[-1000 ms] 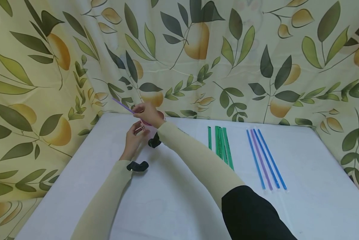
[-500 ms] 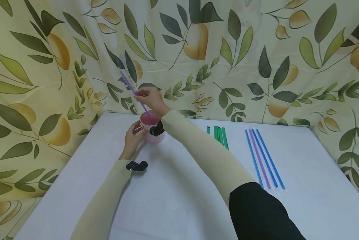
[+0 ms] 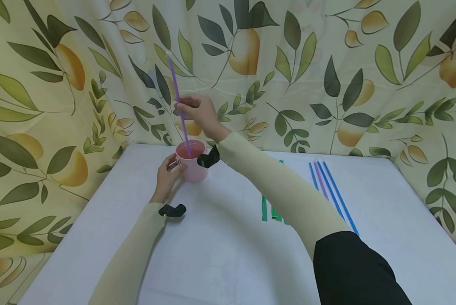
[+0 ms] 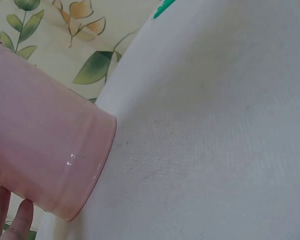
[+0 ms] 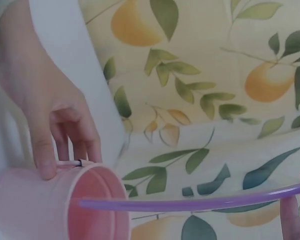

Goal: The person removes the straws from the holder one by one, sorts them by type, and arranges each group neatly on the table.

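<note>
A pink bucket (image 3: 195, 173) with a small metal handle stands upright on the white table, left of the middle. My left hand (image 3: 165, 180) holds its left side; in the left wrist view, fingertips (image 4: 21, 220) show at the bucket wall. Above the bucket, my right hand (image 3: 200, 111) pinches a long, thin purple stick (image 3: 176, 82) around its middle. The stick stands nearly upright, with its lower end inside the bucket's mouth, as the right wrist view also shows. What lies deeper in the bucket is hidden.
Right of the bucket, several green strips (image 3: 264, 208) lie on the table (image 3: 220, 254), partly covered by the right forearm. Further right lie blue sticks (image 3: 341, 197) and one purple stick (image 3: 321, 181). A fruit-patterned curtain (image 3: 247, 97) hangs directly behind the table.
My right hand has risen above the bucket, turning the purple stick from slanting left to nearly upright, its lower end now inside. The left hand has stayed at the bucket.
</note>
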Available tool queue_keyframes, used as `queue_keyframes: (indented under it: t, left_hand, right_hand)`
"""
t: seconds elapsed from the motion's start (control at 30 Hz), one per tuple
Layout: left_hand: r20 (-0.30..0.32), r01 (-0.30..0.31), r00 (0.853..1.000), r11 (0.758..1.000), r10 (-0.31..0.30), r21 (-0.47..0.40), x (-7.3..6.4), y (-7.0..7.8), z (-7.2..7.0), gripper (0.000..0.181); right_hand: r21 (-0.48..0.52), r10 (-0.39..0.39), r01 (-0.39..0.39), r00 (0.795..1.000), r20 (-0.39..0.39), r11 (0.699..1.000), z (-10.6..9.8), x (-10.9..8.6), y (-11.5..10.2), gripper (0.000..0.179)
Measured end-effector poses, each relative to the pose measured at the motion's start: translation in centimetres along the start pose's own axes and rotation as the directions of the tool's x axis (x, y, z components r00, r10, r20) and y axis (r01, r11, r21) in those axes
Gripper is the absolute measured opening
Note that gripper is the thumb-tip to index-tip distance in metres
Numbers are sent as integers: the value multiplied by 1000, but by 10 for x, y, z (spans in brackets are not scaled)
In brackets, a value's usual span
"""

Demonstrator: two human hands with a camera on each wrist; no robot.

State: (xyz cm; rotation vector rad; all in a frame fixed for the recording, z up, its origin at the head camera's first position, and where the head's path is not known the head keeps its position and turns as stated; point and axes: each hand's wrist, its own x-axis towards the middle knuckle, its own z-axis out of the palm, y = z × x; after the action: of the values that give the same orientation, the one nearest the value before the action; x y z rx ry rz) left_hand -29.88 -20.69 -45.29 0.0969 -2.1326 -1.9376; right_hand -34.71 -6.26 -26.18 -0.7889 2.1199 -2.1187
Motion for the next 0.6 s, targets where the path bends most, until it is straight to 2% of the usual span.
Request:
queue_keyframes:
  t: [0.2,0.33,0.47,0.6]
  left_hand:
    - [8,26,1000,999,-25,-36,-7,15,1,62]
    - [18,30,999,999,-30,-16,-12,23,1,62]
    - [11,32,999,999,-32,-11,-8,16,1,63]
    - [-4,16,1000,1000,-16,-4,-1,3,0,62]
  right_hand:
    - [23,10,-10,1000,3,1000,-18,-18,-3,28]
    - [43,19,-18,1000,-23,999,-31,-27,-5,27]
    - [98,5,1,998,-59,995,-43,-30,-9,27]
    - [91,-3,11,996,-84,996,-54,-32,-13,28]
